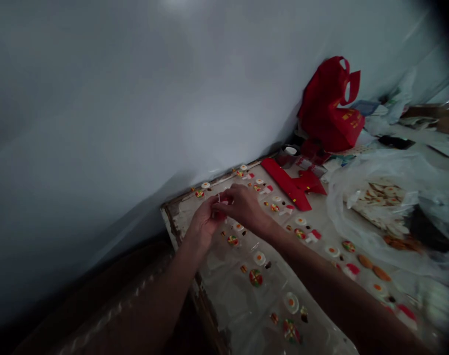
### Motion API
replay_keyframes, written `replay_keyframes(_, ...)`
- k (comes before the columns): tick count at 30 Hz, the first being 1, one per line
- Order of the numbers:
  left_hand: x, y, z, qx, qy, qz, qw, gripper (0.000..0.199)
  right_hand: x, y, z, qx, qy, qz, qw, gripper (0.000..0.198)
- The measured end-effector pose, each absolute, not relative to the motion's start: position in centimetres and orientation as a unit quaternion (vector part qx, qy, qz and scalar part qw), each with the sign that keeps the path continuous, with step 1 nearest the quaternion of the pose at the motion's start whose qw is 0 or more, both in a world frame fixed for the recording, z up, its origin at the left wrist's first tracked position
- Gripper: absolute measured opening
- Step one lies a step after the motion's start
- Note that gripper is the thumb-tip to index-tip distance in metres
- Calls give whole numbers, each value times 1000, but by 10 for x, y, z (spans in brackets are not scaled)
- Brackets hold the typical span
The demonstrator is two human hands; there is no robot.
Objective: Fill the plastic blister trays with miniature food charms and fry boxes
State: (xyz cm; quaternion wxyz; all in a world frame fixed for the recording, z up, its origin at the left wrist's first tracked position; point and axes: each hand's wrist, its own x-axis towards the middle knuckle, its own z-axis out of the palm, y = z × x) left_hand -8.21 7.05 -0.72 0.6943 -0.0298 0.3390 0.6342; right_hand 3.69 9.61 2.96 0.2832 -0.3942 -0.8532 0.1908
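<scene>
Above the pale table (224, 278), our left hand (205, 216) and right hand (242, 201) together pinch a small, partly hidden red-and-white piece (220, 215).

Exposure dim overall, cast cool grey. I log brightest glow on pale wall (135, 98) at top edge, left of centre; softer patch lower down, near table (222, 286). I cannot place light source. Shadow band runs along wall foot; lower left sinks near black. Upper right corner blacked out, curved. Small glints on table covering, milky sheen on plastic bag (335, 202). Left hand (204, 217) and right hand (244, 204) soft; detail between fingers unreadable to me. Forearms look stretched toward lower edges.
</scene>
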Motion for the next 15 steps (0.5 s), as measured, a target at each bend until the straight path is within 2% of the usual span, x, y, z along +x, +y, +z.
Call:
replay_keyframes(2, -75, 65, -12, -30, 332, 641, 691, 23, 35, 74, 27, -430, -820, 232, 297, 11)
replay_keyframes(5, -79, 49, -16, -36, 334, 666, 666, 17, 46, 65, 25, -450, -729, 402, 322, 18)
replay_keyframes(7, -95, 35, -12, -43, 335, 684, 647, 15, 56, 73, 25, -452, -693, 429, 362, 23)
replay_keyframes(9, -118, 22, -5, -65, 321, 706, 628, 13, 61, 88, 24, -464, -694, 371, 406, 25)
replay_keyframes(11, -141, 12, 4, -87, 298, 725, 615, 14, 55, 105, 17, -476, -718, 298, 412, 23)
replay_keyframes(15, -165, -3, 12, -96, 280, 739, 605, 16, 17, 128, -3, -454, -828, 141, 297, 19)
